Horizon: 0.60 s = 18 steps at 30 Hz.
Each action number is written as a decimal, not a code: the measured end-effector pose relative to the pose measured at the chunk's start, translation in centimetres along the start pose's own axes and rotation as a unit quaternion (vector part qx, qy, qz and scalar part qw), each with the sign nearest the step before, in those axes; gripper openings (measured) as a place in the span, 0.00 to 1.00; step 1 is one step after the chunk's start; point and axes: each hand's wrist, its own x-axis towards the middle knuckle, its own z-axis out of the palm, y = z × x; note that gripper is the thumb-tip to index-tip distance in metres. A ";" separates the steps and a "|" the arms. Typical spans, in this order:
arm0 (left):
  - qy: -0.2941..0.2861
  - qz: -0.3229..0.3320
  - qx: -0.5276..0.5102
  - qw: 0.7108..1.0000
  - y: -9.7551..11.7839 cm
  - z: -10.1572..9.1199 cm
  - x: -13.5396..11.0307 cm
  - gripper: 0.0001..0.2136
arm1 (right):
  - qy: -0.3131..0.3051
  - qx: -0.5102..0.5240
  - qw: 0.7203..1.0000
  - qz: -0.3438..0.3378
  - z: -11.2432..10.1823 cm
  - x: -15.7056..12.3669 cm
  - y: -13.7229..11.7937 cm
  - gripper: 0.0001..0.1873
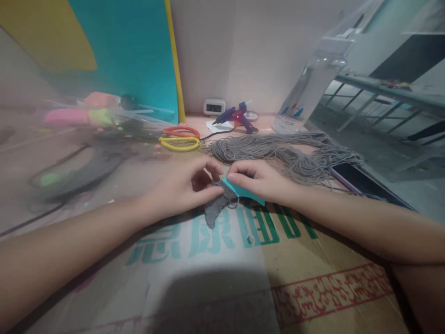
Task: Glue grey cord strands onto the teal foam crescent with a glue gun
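Note:
A small dark grey piece with a curved, pointed lower end [216, 211] hangs just above the printed cardboard, with strands of cord along its upper part. My left hand [200, 183] grips its upper edge, thumb in front and fingers curled behind. Beside it, a turquoise sheet piece [248, 192] slants down to the right, touching or overlapping the grey piece. My right hand [259, 178] pinches this sheet near its upper left corner, thumb and forefinger together. A thin grey cord loop [234, 203] curls out at the grey piece's right side. The fingertips partly hide where the pieces meet.
Behind my hands lies a large bundle of grey cord [271, 150], with a phone [368, 183] to its right. Scissors [181, 139], a glue gun [238, 118], a small digital clock [214, 107] and a clear bottle [306, 93] stand or lie farther back. Blurred craft supplies [79, 116] sit left.

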 end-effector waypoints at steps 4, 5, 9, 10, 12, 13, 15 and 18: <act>0.002 0.018 0.034 0.999 0.0 0.2 -0.1 0.09 | 0.009 0.013 1.000 0.006 0.0 0.0 -0.1 0.13; 0.004 0.009 0.037 0.999 0.0 0.2 0.0 0.09 | 0.010 0.013 1.000 0.007 0.1 0.0 -0.2 0.13; -0.012 -0.032 0.034 0.999 -0.1 0.0 0.1 0.09 | 0.007 -0.014 1.000 0.002 0.1 0.0 -0.2 0.13; -0.019 -0.039 0.034 0.998 -0.1 0.0 0.2 0.09 | 0.007 -0.022 1.000 -0.002 0.0 0.0 -0.1 0.12; -0.022 -0.047 0.030 0.998 0.0 0.0 0.2 0.11 | 0.012 -0.033 0.999 -0.009 0.0 0.0 0.0 0.12; -0.015 -0.049 0.023 0.998 0.0 0.0 0.2 0.11 | 0.017 -0.036 0.999 -0.012 0.0 0.0 0.1 0.12; 0.015 -0.049 0.007 0.999 0.3 -0.1 0.3 0.11 | 0.035 -0.051 0.998 -0.023 0.1 -0.2 0.1 0.12; 0.071 -0.034 0.016 0.997 0.9 -0.3 0.2 0.12 | 0.109 -0.092 0.988 -0.063 0.1 -0.6 0.0 0.11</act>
